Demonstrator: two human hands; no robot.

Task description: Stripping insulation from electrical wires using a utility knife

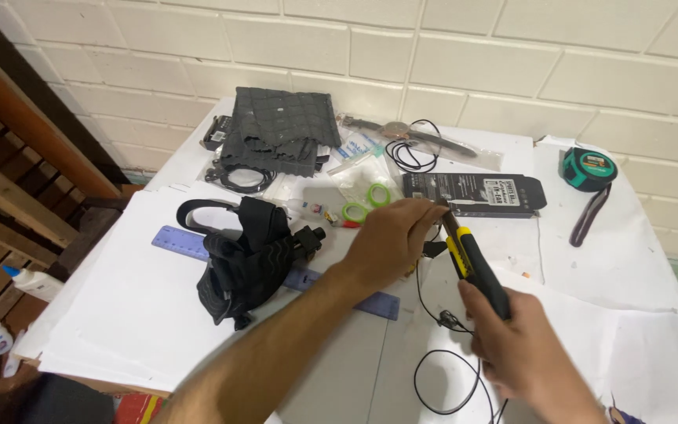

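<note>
My right hand [523, 345] grips a yellow and black handled tool [472, 263], its tip pointing up toward my left hand. My left hand [390, 239] pinches something small at the tool's tip, where a thin black cable [433, 314] runs down and loops on the white table [158, 314]. What sits between the fingers is hidden.
A black pouch [249, 259] lies on a blue ruler [355, 294]. Behind are a black flat box [472, 192], green tape rolls [366, 202], a grey quilted cloth [280, 129], a green tape measure [588, 169], a wristwatch [402, 132] and a glue bottle [29, 281] at left.
</note>
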